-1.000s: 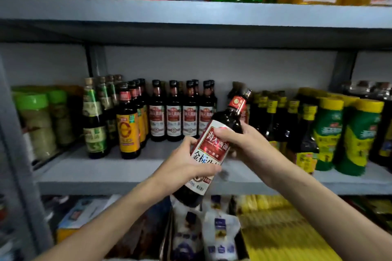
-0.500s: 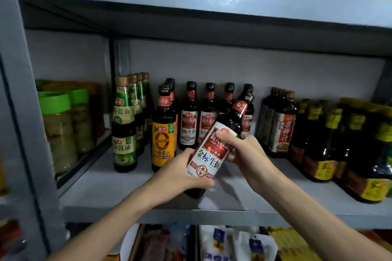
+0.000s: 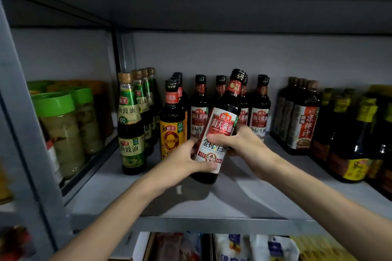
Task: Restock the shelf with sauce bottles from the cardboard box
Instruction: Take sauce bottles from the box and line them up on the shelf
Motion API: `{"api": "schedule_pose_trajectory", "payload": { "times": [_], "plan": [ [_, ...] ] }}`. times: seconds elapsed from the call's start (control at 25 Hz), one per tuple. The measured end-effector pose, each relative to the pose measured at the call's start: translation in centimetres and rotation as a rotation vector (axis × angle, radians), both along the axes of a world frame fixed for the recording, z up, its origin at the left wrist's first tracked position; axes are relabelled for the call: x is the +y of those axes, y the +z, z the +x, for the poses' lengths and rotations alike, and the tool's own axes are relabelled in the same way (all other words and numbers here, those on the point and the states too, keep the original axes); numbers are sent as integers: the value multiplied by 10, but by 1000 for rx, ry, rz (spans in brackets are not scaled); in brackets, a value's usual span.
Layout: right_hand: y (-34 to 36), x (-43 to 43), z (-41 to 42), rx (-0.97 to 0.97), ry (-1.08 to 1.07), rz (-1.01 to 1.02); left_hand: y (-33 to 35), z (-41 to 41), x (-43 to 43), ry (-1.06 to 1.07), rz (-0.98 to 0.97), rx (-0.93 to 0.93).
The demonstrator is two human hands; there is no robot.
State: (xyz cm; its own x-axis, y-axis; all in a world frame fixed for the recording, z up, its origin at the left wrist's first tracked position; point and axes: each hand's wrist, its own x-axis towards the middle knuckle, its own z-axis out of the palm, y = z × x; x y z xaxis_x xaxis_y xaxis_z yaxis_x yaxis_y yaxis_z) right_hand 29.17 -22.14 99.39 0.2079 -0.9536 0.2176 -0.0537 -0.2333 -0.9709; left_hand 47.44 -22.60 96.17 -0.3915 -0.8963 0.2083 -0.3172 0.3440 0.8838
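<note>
Grey metal shelf (image 3: 191, 207), seen from the head camera: both bare hands hold a dark soy sauce bottle (image 3: 220, 129) over the shelf's middle, tilted with its cap leaning right, its base just above or touching the surface; which cannot be told. The left hand (image 3: 182, 162) wraps the lower label, fingers closed around it; the right hand (image 3: 239, 144) grips the mid-body. Behind it stand rows of matching red-label bottles (image 3: 258, 110) along the back wall, with a yellow-label bottle (image 3: 172, 125) and green-label bottles (image 3: 129, 125) toward the left upright. Bare shelf runs from the bottle to the front edge.
</note>
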Motion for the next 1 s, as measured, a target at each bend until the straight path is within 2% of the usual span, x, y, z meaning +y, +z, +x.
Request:
{"api": "schedule_pose_trajectory", "payload": {
  "times": [0.08,0.2,0.44,0.72,1.0],
  "plan": [
    [4,-15,-1,48,-20,-69,0,13,-6,15,-26,-119],
    [-2,-47,-3,183,-132,-187,-7,31,-7,22,-13,-413],
    [-29,-83,10,274,-140,-214,-14,33,-7,-39,-65,-889],
    [-36,-90,25,357,-119,-229,-15,25,-7,-56,-145,-1079],
    [-38,-95,22,362,-114,-223,-16,15,-7,-115,-186,-1126]
  ]
}}
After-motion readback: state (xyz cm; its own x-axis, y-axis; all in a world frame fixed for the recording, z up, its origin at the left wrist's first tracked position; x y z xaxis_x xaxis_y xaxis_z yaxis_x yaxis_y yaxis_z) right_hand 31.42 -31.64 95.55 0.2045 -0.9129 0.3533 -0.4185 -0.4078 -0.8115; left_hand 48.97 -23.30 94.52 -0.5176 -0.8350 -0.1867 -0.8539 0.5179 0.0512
